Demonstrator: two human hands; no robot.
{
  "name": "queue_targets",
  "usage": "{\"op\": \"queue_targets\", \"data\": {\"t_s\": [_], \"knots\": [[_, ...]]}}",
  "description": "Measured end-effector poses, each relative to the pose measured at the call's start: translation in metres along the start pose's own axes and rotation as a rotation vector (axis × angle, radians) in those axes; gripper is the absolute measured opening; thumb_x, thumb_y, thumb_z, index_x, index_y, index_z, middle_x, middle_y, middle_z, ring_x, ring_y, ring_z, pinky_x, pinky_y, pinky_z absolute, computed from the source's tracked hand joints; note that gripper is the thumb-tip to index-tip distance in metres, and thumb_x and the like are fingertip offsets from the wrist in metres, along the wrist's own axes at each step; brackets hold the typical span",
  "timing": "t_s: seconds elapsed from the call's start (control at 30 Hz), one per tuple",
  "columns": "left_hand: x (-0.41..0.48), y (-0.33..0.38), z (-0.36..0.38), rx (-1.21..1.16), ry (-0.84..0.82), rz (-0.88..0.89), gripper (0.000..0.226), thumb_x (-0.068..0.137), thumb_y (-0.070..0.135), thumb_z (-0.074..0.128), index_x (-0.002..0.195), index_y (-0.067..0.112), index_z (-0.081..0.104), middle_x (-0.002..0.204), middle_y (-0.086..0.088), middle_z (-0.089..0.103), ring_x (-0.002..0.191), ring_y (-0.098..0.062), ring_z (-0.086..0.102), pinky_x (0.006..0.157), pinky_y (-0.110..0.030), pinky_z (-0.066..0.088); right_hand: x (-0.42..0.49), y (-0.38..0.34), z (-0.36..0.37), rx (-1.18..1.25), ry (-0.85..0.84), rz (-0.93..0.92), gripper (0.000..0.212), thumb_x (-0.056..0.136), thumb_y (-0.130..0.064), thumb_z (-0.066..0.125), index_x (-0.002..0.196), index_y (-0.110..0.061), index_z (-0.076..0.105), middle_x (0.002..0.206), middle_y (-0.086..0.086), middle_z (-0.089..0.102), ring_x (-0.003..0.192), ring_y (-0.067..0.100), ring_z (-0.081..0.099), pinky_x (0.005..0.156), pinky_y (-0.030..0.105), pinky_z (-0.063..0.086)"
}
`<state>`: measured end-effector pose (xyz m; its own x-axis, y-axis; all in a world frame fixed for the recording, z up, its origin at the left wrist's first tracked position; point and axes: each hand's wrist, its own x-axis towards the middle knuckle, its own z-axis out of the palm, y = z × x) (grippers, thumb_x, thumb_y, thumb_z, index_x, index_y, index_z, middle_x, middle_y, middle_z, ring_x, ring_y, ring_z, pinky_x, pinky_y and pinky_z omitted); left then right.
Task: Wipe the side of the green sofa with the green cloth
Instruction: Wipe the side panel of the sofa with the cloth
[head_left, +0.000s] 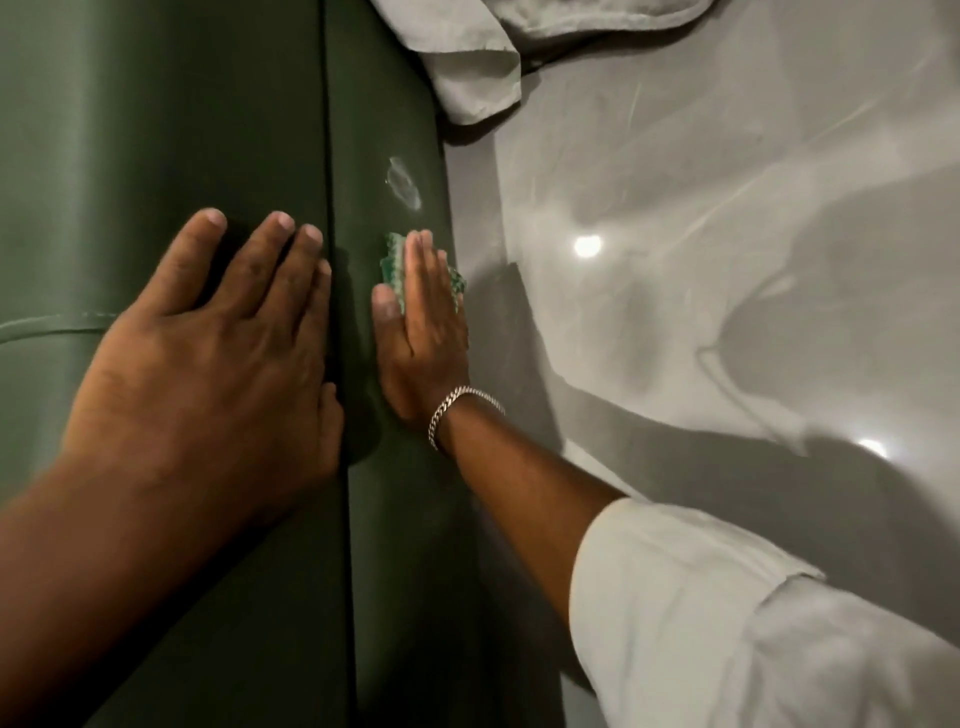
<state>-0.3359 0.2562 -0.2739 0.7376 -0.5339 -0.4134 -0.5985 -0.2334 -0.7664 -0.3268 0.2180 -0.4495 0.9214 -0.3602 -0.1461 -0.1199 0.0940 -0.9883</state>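
Most of your green cloth (396, 270) is hidden: only a textured fringe shows at 11 o'clock of your right hand (418, 332), beside the index finger, and a small corner peeks out at 2 o'clock of it, by the little finger. How it is folded under your palm cannot be told. The green sofa (208, 130) is cut off by the top, left and bottom edges of the view, so you see only a slab of its top and the darker side panel beyond a vertical seam. Your left forearm runs out of the view at 7 o'clock, and your right sleeve (727, 623), pale and rolled, leaves at 5 o'clock.

Your right hand lies flat with fingers straight and held close together, thumb lying alongside, pressing the cloth against the sofa's side panel close to its lower edge, where it meets the floor (727, 208). A chain bracelet (457, 405) sits on that wrist. Your left hand (218, 338) is empty, spread wide, palm down on the sofa's top, its fingertips reaching the seam and pointing to 12 o'clock.

At 12 o'clock of the cloth, a pale smudge (402, 183) marks the side panel, a little apart from your fingertips. A crumpled pale fabric (467, 57) lies at the top, overlapping sofa and glossy grey floor; what it is cannot be told.
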Motion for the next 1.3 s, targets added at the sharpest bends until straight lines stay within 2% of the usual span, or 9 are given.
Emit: {"op": "queue_targets", "data": {"t_s": [0.1,0.27,0.5,0.67,0.77,0.87,0.97,1.17,1.3], "knots": [[0.008,-0.004,-0.001,-0.011,-0.021,-0.05,0.085,0.08,0.05,0.02,0.148,0.0,0.013,0.163,-0.02,0.018,0.153,-0.033,0.011,0.124,-0.053,-0.005,-0.007,0.012,-0.001,0.0,0.005,0.049,0.066,0.095,-0.05,0.018,0.152,-0.021,0.005,0.165,0.001,0.002,0.152,0.013,-0.002,0.123,0.049,0.008],[0.028,-0.012,-0.007,0.081,0.0,-0.058,0.087,0.077,0.053,-0.003,0.148,0.003,-0.01,0.166,-0.016,-0.004,0.155,-0.028,-0.005,0.121,-0.053,-0.01,-0.009,0.005,0.003,0.011,-0.014,-0.045,0.065,0.095,-0.048,0.019,0.152,-0.021,0.003,0.165,-0.001,-0.002,0.151,0.01,-0.006,0.124,0.039,0.0],[0.043,-0.018,-0.02,0.112,-0.112,-0.052,0.085,0.085,0.057,0.004,0.148,0.005,-0.018,0.164,-0.016,-0.018,0.153,-0.028,-0.018,0.122,-0.053,-0.015,0.034,0.014,-0.003,-0.01,-0.006,-0.02,0.068,0.094,-0.049,0.018,0.152,-0.018,0.003,0.165,0.002,0.0,0.152,0.013,-0.004,0.124,0.042,0.004],[0.046,-0.015,-0.024,0.099,-0.129,-0.086,0.083,0.087,0.053,0.005,0.149,0.002,-0.016,0.164,-0.018,-0.018,0.153,-0.03,-0.018,0.123,-0.054,-0.011,0.012,0.0,0.001,-0.046,-0.01,-0.172,0.074,0.091,-0.059,0.014,0.152,-0.018,0.006,0.165,0.001,0.002,0.152,0.011,-0.005,0.122,0.028,-0.005],[0.045,-0.014,-0.024,0.107,-0.119,-0.084,0.083,0.088,0.053,0.007,0.15,0.002,-0.016,0.164,-0.018,-0.018,0.153,-0.03,-0.017,0.123,-0.054,-0.012,0.053,-0.005,-0.004,-0.062,0.002,-0.179,0.072,0.092,-0.051,0.018,0.153,-0.014,0.01,0.165,0.005,0.006,0.152,0.016,0.0,0.123,0.034,-0.003],[0.045,-0.013,-0.026,0.078,-0.1,-0.08,0.082,0.089,0.053,0.008,0.149,0.003,-0.017,0.163,-0.018,-0.019,0.152,-0.03,-0.019,0.122,-0.054,-0.014,0.073,0.001,-0.007,-0.072,-0.006,-0.069,0.071,0.093,-0.05,0.017,0.153,-0.014,0.007,0.165,0.004,0.003,0.152,0.017,-0.001,0.123,0.044,0.001],[0.046,-0.012,-0.028,0.047,-0.067,-0.103,0.08,0.09,0.049,0.008,0.15,0.001,-0.015,0.163,-0.019,-0.017,0.152,-0.031,-0.018,0.122,-0.054,-0.013,0.055,0.002,-0.004,-0.05,0.022,-0.091,0.077,0.088,-0.056,0.01,0.153,-0.015,0.007,0.165,0.004,0.002,0.152,0.016,-0.003,0.124,0.043,-0.001],[0.055,-0.014,-0.024,-0.054,0.002,-0.162,0.08,0.084,0.044,0.02,0.151,0.001,0.019,0.163,-0.018,0.017,0.154,-0.029,0.011,0.125,-0.053,0.004,0.102,-0.023,-0.005,-0.053,-0.026,-0.184,0.068,0.094,-0.046,0.021,0.152,-0.016,0.003,0.165,0.003,-0.001,0.152,0.016,-0.005,0.122,0.038,-0.004],[0.056,-0.011,-0.024,-0.043,0.043,-0.159,0.078,0.087,0.043,0.013,0.152,0.002,-0.001,0.165,-0.018,-0.003,0.154,-0.031,-0.007,0.124,-0.054,-0.008,0.119,-0.01,-0.009,-0.057,-0.023,-0.07,0.072,0.092,-0.049,0.017,0.153,-0.014,0.005,0.165,0.005,0.001,0.152,0.018,-0.001,0.123,0.045,0.003]]}}
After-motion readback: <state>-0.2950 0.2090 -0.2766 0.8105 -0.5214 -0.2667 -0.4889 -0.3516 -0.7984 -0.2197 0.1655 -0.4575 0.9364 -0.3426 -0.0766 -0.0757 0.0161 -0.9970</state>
